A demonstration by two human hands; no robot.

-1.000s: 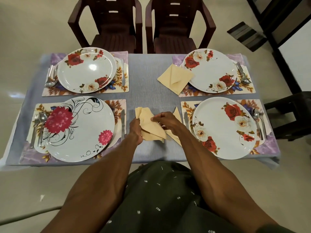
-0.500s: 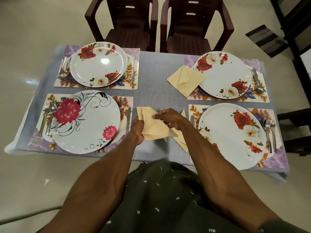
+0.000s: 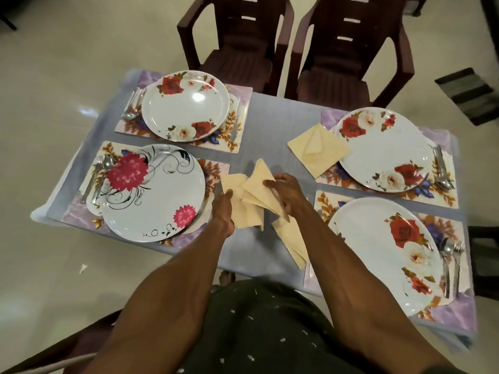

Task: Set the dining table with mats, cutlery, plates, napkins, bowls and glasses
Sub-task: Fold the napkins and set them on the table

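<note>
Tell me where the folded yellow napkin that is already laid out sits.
In the head view, the folded pale-yellow cloth napkin lies right of centre, against the left edge of the far-right rose-patterned white plate.

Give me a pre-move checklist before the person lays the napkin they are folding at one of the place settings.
1. Napkin in hand: gripped by left hand and right hand: ok.
2. Fold finished: cloth bunched, corner sticking up: not ok.
3. Far right napkin beside its plate: ok.
4. Spare napkin lying on the tablecloth: ok.
5. Napkin at far left plate: none visible: not ok.
6. Bowls and glasses on the table: none visible: not ok.
</note>
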